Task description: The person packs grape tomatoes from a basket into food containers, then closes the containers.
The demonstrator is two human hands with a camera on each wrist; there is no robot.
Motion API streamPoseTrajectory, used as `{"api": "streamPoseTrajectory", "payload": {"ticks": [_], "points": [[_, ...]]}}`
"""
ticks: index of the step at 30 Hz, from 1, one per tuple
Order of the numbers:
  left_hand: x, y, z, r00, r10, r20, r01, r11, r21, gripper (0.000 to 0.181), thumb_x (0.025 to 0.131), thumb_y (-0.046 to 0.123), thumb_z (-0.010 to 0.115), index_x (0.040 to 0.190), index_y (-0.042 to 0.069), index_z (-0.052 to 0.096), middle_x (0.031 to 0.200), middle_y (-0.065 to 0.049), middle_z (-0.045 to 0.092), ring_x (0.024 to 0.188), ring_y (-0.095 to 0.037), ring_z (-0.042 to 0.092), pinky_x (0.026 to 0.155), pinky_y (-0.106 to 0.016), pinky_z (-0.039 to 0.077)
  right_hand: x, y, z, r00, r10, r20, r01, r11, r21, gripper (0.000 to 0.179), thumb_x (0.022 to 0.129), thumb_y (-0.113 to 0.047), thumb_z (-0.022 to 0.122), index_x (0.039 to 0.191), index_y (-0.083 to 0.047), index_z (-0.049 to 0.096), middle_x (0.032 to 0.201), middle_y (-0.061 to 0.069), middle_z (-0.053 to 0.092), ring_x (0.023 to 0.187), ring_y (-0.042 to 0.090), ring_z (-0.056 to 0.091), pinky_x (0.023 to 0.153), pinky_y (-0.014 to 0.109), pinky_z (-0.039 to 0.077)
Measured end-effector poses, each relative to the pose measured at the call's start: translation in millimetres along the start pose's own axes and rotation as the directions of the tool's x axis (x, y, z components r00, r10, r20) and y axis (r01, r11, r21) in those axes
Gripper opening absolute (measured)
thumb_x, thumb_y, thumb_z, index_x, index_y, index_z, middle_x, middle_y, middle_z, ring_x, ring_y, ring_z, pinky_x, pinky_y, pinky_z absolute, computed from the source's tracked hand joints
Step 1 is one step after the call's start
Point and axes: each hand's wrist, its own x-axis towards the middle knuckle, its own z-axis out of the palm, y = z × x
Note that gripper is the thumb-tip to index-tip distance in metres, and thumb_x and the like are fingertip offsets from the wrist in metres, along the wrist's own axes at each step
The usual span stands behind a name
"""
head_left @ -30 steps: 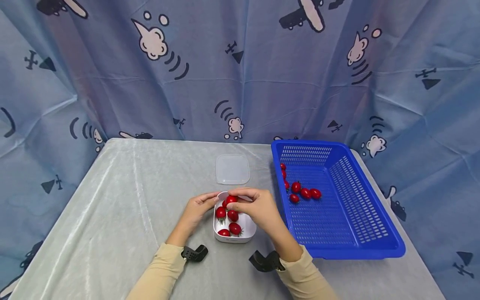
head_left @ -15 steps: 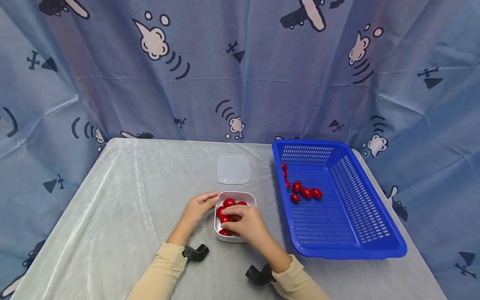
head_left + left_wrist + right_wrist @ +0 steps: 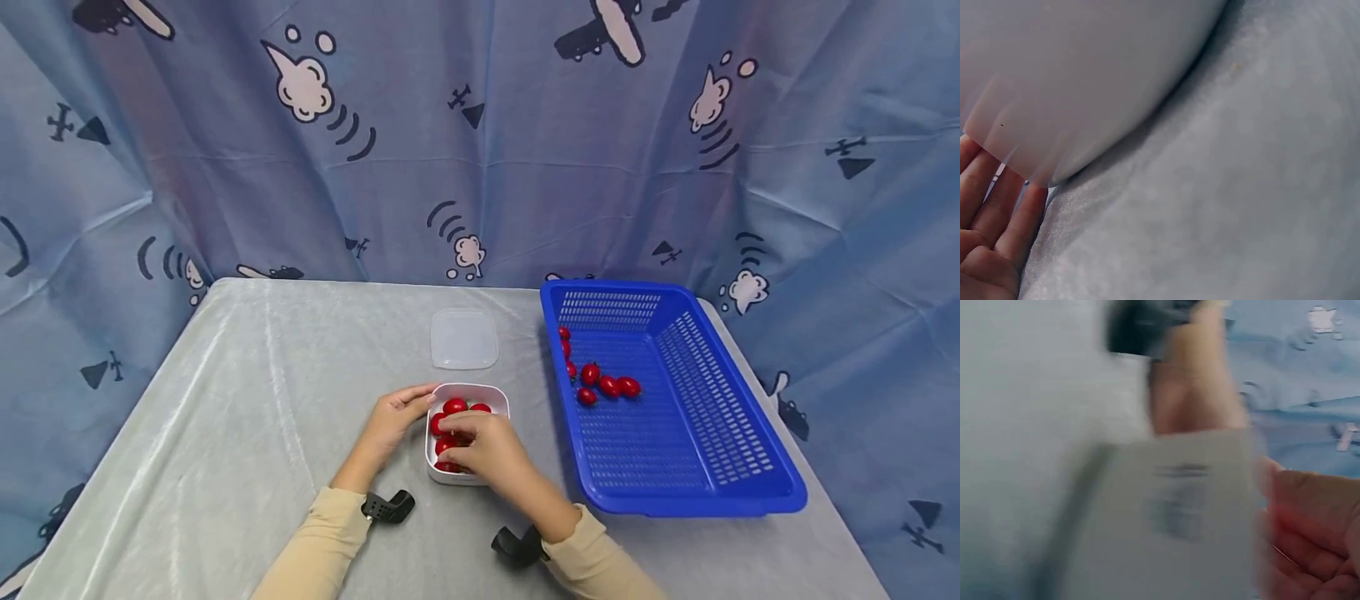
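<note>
A small white box point(image 3: 495, 401) holding several cherry tomatoes point(image 3: 454, 406) stands in the middle of the table. My left hand point(image 3: 388, 425) lies along its left side; in the left wrist view those fingers point(image 3: 1019, 228) touch the box wall fairly straight. Over the box, my right hand point(image 3: 491, 450) reaches in from the right, thumb and forefinger bent around a cherry tomato point(image 3: 446, 446). That hand covers part of the contents. In the right wrist view the printed box wall point(image 3: 1172, 550) is blurred and hides the fingertips of the right hand point(image 3: 1313, 531).
To the right stands a large blue perforated basket point(image 3: 675, 505), with several more cherry tomatoes point(image 3: 609, 386) toward its left side. A clear flat lid point(image 3: 464, 340) lies behind the box. A patterned blue curtain point(image 3: 480, 142) hangs behind the table point(image 3: 247, 400).
My right hand has come from the back of the box toward its front left, lowering among the tomatoes. Two tomatoes now show at the back. The left hand stays at the box's side.
</note>
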Motion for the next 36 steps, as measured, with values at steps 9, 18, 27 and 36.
{"api": "streamPoseTrajectory", "payload": {"ticks": [9,18,27,36], "points": [[-0.7,0.2,-1.4,1.000,-0.025,-0.017,0.025,0.999,-0.026,0.034,0.094,0.011,0.066,0.125,-0.005,0.066,0.123,-0.015,0.070,0.099,-0.001,0.065,0.092,-0.020,0.052,23.8,-24.3,-90.2,0.975,0.204,-0.084,-0.180,0.956,0.230,0.029,0.080,-0.010,0.082,0.108,-0.002,0.077,0.110,0.015,0.075,0.103,0.028,0.071,0.086,0.030,0.059],[1.0,-0.4,-3.1,1.000,-0.019,-0.005,0.019,1.000,-0.007,0.037,0.094,0.015,0.067,0.125,-0.004,0.066,0.123,-0.014,0.070,0.102,-0.002,0.065,0.093,-0.021,0.052,62.5,27.7,-162.8,0.922,0.370,-0.117,-0.330,0.906,0.267,0.042,0.084,-0.029,0.081,0.118,-0.005,0.073,0.112,0.004,0.076,0.095,-0.001,0.066,0.091,0.023,0.053],[-0.7,-1.9,-1.0,1.000,-0.022,-0.002,0.022,1.000,-0.017,0.036,0.094,0.014,0.067,0.125,-0.005,0.065,0.122,-0.013,0.071,0.100,0.000,0.065,0.092,-0.020,0.052,73.5,90.0,-177.0,0.883,0.466,-0.063,-0.416,0.836,0.358,0.051,0.089,-0.031,0.076,0.130,-0.003,0.065,0.100,-0.018,0.071,0.106,0.002,0.060,0.114,0.043,0.042],[-2.0,-0.9,-0.6,1.000,-0.026,-0.005,0.026,1.000,-0.013,0.037,0.095,0.013,0.065,0.126,-0.006,0.064,0.125,-0.018,0.068,0.101,0.000,0.064,0.093,-0.019,0.051,84.2,142.2,-156.5,0.853,0.517,-0.078,-0.480,0.834,0.273,0.043,0.091,-0.019,0.073,0.129,0.000,0.065,0.134,0.023,0.061,0.130,0.032,0.055,0.115,0.048,0.039]]}}
